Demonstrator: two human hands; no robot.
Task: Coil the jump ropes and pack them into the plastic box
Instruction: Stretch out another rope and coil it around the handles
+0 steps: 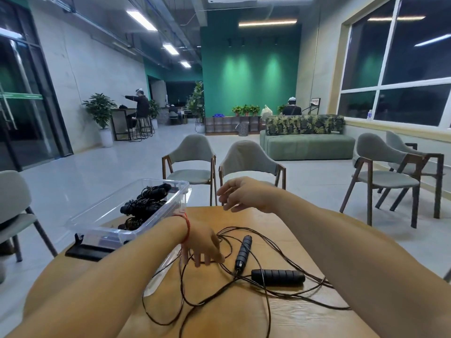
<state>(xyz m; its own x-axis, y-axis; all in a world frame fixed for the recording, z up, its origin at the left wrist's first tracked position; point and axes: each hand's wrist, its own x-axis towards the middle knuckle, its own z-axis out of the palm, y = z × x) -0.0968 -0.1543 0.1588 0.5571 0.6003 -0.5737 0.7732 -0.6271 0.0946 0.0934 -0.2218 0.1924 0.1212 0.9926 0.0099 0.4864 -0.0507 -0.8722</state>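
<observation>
A loose black jump rope lies on the wooden table (pixel 288 320), its thin cord (pixel 267 306) spread in tangled loops. Its two black handles lie side by side: one (pixel 242 252) points away from me, the other (pixel 278 276) lies crosswise. My left hand (pixel 203 245) rests fingers-down on the cord loops just left of the handles. My right hand (pixel 240 195) hovers above the table's far edge, fingers relaxed and holding nothing. A clear plastic box (pixel 97 217) at the table's left far corner holds several coiled black ropes (pixel 144 203).
A black flat object (pixel 85 252) lies under the box's near end. Two grey chairs (pixel 192 162) stand just beyond the table, with more chairs at the right and left. A green sofa (pixel 307 142) and other people sit far back.
</observation>
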